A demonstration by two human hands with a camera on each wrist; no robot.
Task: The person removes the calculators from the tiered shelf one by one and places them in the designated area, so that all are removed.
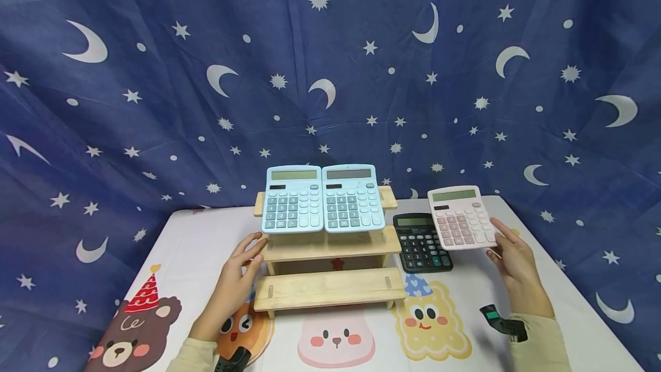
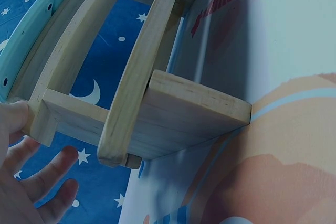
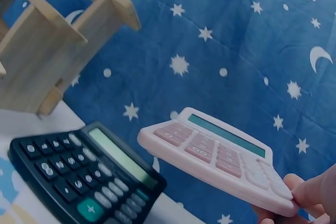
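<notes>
Two light blue calculators (image 1: 292, 200) (image 1: 353, 198) lean side by side on the upper part of a stepped wooden rack (image 1: 330, 289). My left hand (image 1: 234, 280) is at the rack's left side, its fingertips touching the end of the middle step. In the left wrist view the other fingers (image 2: 50, 182) are spread and hold nothing. My right hand (image 1: 518, 266) pinches a pink calculator (image 1: 459, 217) by its lower right edge, raised and tilted with its keys facing me. Partly behind it, a black calculator (image 1: 424, 254) lies on the table right of the rack.
The table wears a white cloth (image 1: 191, 245) printed with cartoon figures, among them a bear (image 1: 124, 337) and a yellow biscuit (image 1: 432, 326). A blue curtain (image 1: 330, 62) with moons and stars hangs behind it. The rack's lower step (image 1: 330, 289) faces me.
</notes>
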